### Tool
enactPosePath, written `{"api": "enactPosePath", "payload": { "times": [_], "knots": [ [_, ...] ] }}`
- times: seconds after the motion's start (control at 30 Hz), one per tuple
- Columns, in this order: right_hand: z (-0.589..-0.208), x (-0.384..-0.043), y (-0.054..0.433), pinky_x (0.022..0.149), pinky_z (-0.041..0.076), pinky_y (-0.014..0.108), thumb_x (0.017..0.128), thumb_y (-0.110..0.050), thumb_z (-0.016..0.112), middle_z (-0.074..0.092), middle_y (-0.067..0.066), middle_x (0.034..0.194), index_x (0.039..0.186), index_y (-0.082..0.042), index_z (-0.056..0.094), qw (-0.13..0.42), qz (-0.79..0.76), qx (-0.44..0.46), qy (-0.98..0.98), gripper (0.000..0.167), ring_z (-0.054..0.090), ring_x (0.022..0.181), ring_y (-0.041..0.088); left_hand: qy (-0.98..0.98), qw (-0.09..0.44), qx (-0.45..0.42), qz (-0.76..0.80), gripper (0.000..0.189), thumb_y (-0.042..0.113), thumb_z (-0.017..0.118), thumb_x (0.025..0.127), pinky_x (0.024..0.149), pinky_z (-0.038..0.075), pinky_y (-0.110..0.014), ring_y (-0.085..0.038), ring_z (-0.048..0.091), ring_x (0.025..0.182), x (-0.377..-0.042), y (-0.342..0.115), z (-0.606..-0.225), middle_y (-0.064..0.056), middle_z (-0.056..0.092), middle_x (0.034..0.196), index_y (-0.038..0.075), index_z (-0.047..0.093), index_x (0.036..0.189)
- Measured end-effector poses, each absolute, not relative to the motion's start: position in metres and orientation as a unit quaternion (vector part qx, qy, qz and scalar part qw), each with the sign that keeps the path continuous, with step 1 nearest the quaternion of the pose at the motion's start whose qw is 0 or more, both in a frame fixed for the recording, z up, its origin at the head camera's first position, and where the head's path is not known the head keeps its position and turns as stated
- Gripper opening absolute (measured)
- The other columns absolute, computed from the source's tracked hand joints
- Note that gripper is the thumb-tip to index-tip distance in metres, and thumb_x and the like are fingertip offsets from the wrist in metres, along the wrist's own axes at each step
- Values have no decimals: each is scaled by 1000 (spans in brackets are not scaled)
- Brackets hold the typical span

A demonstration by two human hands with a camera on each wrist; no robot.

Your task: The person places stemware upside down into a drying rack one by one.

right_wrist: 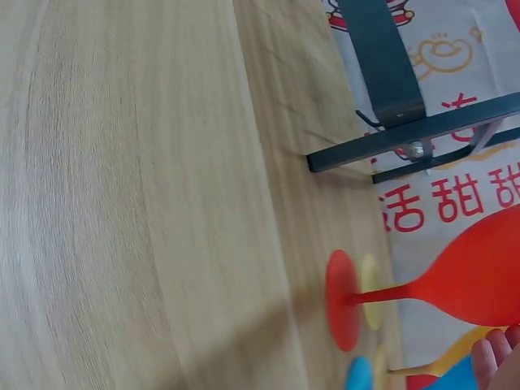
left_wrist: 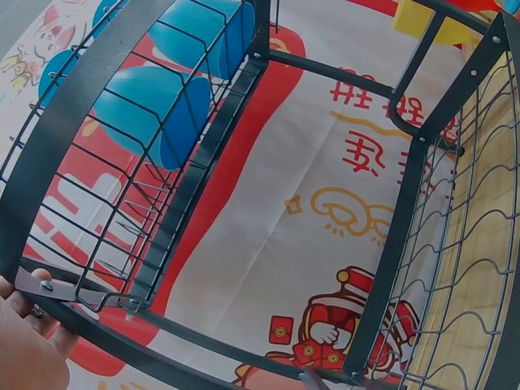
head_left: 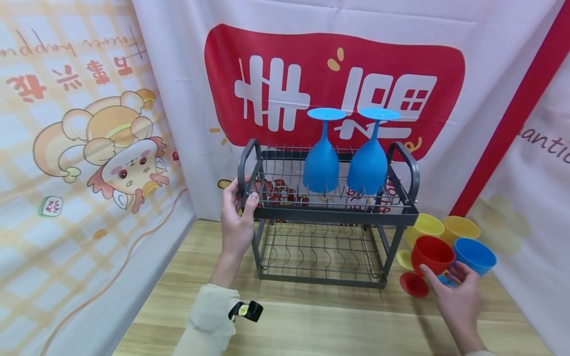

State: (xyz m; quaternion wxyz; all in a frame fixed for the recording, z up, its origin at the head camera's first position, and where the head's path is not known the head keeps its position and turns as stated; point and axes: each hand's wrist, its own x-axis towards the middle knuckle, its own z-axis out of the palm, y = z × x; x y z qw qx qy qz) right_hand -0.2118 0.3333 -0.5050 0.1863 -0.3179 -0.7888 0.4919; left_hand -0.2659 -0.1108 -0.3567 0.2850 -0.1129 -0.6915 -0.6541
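Note:
My left hand [head_left: 238,225] grips the left end of the upper tier of a dark two-tier dish rack [head_left: 329,215], thumb on the near side; its fingers also show at the frame corner in the left wrist view. On the upper tier, a blue goblet [head_left: 321,168] and a second blue goblet [head_left: 367,170] stand upside down, feet up. Right of the rack, my right hand [head_left: 463,296] holds an upright red goblet [head_left: 432,253] by its bowl, thumb on the near left side. Fingertips [right_wrist: 484,357] touch the bowl's underside in the right wrist view.
Close behind the red goblet stand a yellow goblet [head_left: 425,226], an orange-yellow goblet [head_left: 461,228] and an upright blue goblet [head_left: 475,256]. The rack's wire lower tier [head_left: 318,247] sits over the wooden table [head_left: 311,316]. Printed cloth [head_left: 178,29] hangs behind and at both sides.

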Motion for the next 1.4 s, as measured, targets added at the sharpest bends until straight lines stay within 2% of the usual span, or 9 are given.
{"api": "enactPosePath", "payload": {
  "times": [0.33, 0.63, 0.77, 0.97, 1.17, 1.2, 1.27, 1.33, 1.4],
  "knots": [
    [-519, -230, 331, 114, 46, 69, 93, -57, 76, 22, 27, 174, 170, -9, 8, 142, 531, -324, -770, 114, 31, 155, 53, -691, 285, -112, -654, 53, 25, 60, 107, 123, 38, -57, -32, 49, 149, -265, -110, -355, -8, 55, 158, 15, 43, 155],
    [-528, -239, 331, 116, 44, 69, 91, -57, 77, 17, 23, 177, 171, -14, 5, 137, 569, -331, -740, 117, 22, 160, 51, -695, 280, -106, -654, 53, 27, 60, 107, 122, 40, -57, -23, 51, 147, -265, -108, -355, -6, 55, 158, 15, 43, 155],
    [-529, -241, 331, 117, 44, 68, 92, -56, 77, 18, 21, 177, 171, -15, 6, 138, 571, -332, -738, 114, 23, 160, 49, -696, 277, -104, -654, 54, 27, 61, 106, 123, 40, -57, -24, 50, 149, -264, -108, -354, -2, 55, 158, 16, 42, 156],
    [-527, -239, 329, 117, 44, 68, 93, -55, 76, 20, 22, 176, 170, -15, 6, 144, 566, -321, -745, 112, 25, 159, 49, -694, 278, -103, -656, 54, 26, 60, 106, 122, 39, -60, -25, 51, 147, -264, -109, -354, -6, 55, 159, 16, 42, 156],
    [-519, -233, 327, 114, 47, 67, 93, -56, 76, 25, 22, 174, 169, -13, 9, 146, 546, -295, -771, 110, 29, 155, 47, -694, 282, -102, -654, 53, 28, 61, 106, 122, 40, -57, -23, 52, 145, -264, -111, -355, -4, 56, 157, 16, 44, 155],
    [-517, -232, 327, 109, 54, 62, 93, -56, 75, 26, 22, 173, 169, -13, 10, 147, 541, -290, -775, 110, 30, 155, 46, -694, 283, -104, -654, 53, 28, 61, 106, 121, 40, -57, -25, 52, 146, -264, -111, -355, -4, 56, 157, 16, 44, 155],
    [-512, -228, 327, 91, 63, 44, 93, -56, 76, 28, 20, 173, 169, -13, 11, 151, 534, -281, -783, 109, 31, 153, 44, -693, 282, -107, -655, 53, 28, 60, 107, 121, 40, -57, -28, 52, 146, -265, -111, -356, -4, 56, 157, 16, 43, 155],
    [-508, -223, 327, 75, 57, 23, 93, -54, 77, 29, 20, 172, 169, -14, 12, 155, 529, -272, -789, 108, 32, 152, 43, -693, 280, -109, -655, 53, 28, 60, 107, 121, 40, -58, -32, 51, 147, -265, -111, -357, -6, 56, 158, 16, 43, 156],
    [-504, -217, 326, 67, 41, 10, 93, -49, 79, 31, 19, 172, 169, -14, 13, 161, 522, -263, -795, 106, 32, 152, 43, -694, 279, -110, -655, 54, 28, 60, 107, 121, 40, -60, -35, 50, 148, -266, -112, -357, -9, 54, 159, 15, 42, 156]
  ]
}}
